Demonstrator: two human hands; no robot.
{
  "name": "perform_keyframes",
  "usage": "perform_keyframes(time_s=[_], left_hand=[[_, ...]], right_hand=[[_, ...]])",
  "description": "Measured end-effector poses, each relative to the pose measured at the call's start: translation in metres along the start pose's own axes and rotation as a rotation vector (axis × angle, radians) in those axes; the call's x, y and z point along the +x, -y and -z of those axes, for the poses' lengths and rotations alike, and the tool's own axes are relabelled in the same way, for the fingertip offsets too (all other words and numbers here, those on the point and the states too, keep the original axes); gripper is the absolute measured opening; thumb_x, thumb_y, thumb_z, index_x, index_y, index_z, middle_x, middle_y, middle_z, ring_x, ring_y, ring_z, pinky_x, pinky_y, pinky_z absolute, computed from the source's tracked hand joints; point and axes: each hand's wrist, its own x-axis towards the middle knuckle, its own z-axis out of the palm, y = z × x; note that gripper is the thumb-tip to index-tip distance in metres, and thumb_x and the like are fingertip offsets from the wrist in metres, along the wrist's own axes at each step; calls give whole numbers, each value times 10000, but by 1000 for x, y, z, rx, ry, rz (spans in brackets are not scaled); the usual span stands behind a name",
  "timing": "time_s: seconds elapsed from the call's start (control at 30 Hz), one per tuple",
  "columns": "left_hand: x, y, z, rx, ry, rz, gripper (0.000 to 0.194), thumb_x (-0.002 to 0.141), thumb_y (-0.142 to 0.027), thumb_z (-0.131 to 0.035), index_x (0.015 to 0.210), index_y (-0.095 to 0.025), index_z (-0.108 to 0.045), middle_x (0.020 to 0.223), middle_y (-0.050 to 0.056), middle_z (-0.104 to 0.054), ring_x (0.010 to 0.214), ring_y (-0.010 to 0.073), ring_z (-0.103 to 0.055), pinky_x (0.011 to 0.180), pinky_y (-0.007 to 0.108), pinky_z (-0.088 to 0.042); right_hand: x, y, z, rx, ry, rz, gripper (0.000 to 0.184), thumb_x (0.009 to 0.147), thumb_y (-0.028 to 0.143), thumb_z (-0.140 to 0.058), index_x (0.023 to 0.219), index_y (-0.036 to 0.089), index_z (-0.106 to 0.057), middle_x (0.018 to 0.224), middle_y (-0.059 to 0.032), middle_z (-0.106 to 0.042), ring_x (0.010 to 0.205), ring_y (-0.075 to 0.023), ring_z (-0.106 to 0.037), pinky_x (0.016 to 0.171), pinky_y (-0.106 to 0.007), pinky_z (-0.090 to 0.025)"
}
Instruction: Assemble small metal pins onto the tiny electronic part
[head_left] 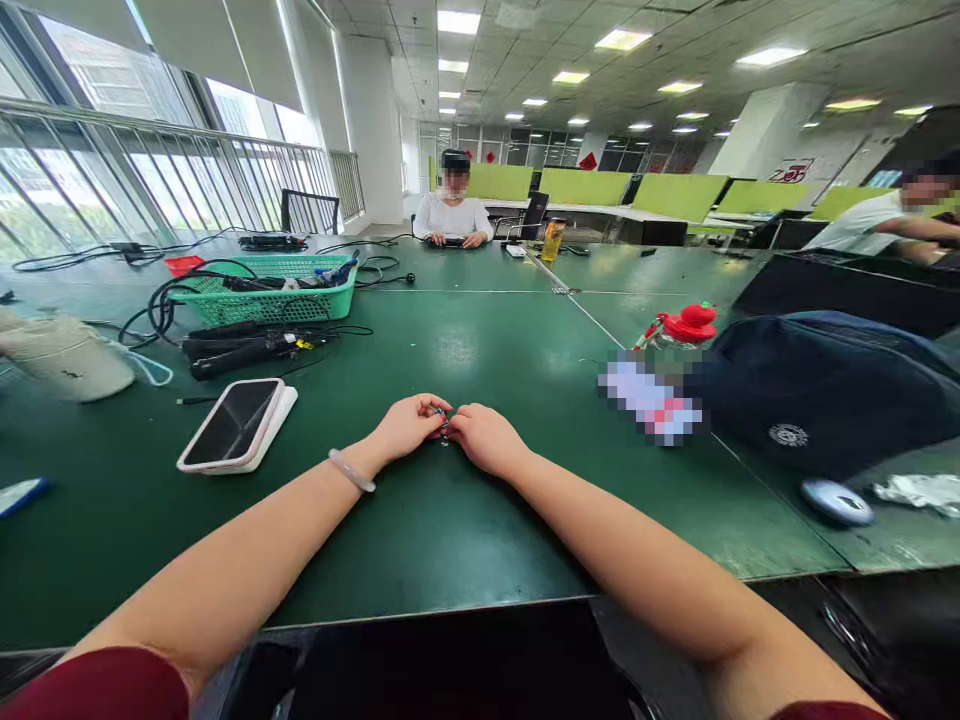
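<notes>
My left hand [406, 427] and my right hand [482, 437] meet over the middle of the green table [420, 530], fingertips nearly touching. Between them is a small, shiny dark-and-silver trinket [442, 415], too small to name for sure. The fingers of my left hand are closed on it in a pinch. My right hand's fingers are bent together at its other side, with their tips partly hidden. A pale bangle circles my left wrist. To the left lies a phone [244, 418] on top of a white flat block.
At left are a green basket [277, 300] of cables, a black folded device [236, 347] and a cream bag [71, 358]. A dark blue backpack [832, 390], a red-topped bottle [690, 324] and a computer mouse [838, 501] stand at right. One person [454, 210] sits opposite; another is far right.
</notes>
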Motion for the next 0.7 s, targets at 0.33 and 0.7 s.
perform_keyframes(time_s=[0.33,0.7], left_hand=[[-1,-9,-3,-115,4,56,243,725,-160,-582,963,-121,-560,700,26,-628,653,114,-607,688,258,-495],[-4,-10,-1,-12,42,-41,338,665,-253,-685,955,-142,-554,790,36,-648,667,127,-610,679,272,-495]], right_hand=[[-3,2,6,-69,71,15,183,922,193,-396,876,136,-564,866,-61,-545,799,-175,-490,743,-279,-382],[-13,-15,25,5,126,-53,112,837,114,-486,851,157,-589,876,-56,-569,836,-171,-502,751,-260,-371]])
